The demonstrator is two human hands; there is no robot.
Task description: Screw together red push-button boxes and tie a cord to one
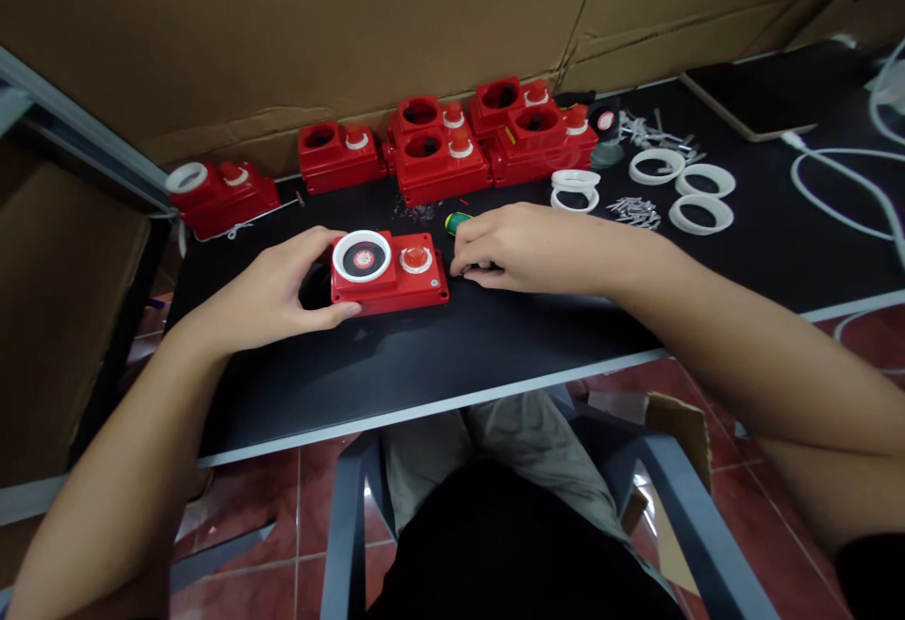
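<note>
My left hand (272, 295) grips the left end of a red plastic box (388, 298), thumb along the front and fingers behind. The box lies on the black table; its round opening carries a white ring (363, 256) around a dark disc with a red and white label. Beside the ring sits a translucent red dome (416, 257) in a white collar. My right hand (505, 248) is just right of the box, fingers curled together; what they pinch, if anything, is hidden. A green handle (458, 222), perhaps a screwdriver's, shows behind those fingers; I cannot tell whether they touch it.
Several similar red boxes (431, 172) line the back against cardboard (353, 26). Loose white rings (699, 213) and piles of screws (636, 213) lie at the right. Farther right are a tablet-like device (749, 102) and white cable (841, 151). The table's front edge (438, 405) is near my lap.
</note>
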